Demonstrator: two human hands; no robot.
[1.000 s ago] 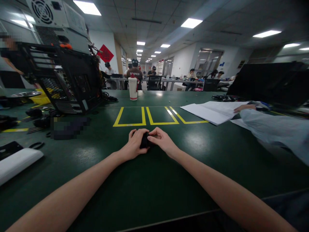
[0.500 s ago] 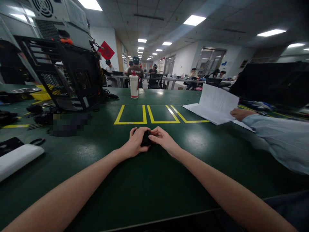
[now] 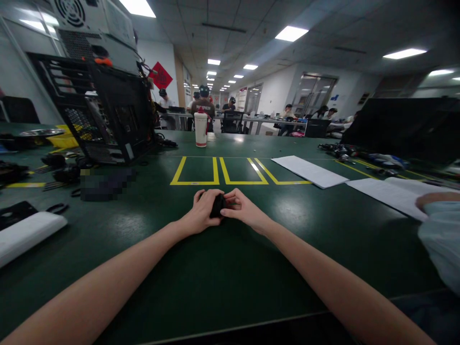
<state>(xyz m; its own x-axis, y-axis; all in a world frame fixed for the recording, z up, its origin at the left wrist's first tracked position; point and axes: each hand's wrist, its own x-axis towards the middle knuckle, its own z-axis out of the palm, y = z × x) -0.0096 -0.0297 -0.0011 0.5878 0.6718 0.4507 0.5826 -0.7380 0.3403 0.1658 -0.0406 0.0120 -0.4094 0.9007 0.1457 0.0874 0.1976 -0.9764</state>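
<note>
A small black object (image 3: pixel 218 207) is held just above or on the green table (image 3: pixel 215 278), in front of the yellow tape outlines (image 3: pixel 244 183). My left hand (image 3: pixel 203 211) wraps round its left side, fingers over the top and thumb at the near edge. From the right, my right hand (image 3: pixel 241 208) pinches at the object's right side with thumb and fingertips. Much of the object is covered by my fingers, so its kind does not show.
A white cup (image 3: pixel 201 128) stands behind the tape. At left are an open computer case (image 3: pixel 118 115) and a white oblong thing (image 3: pixel 32 235). White papers (image 3: pixel 309 171) lie at right, where a co-worker's sleeve (image 3: pixel 442 239) reaches in. A dark panel (image 3: pixel 406 129) stands behind.
The co-worker's hand has turned a sheet of paper over toward the right. My hands stay in place round the black object, with only slight finger movement on the right.
</note>
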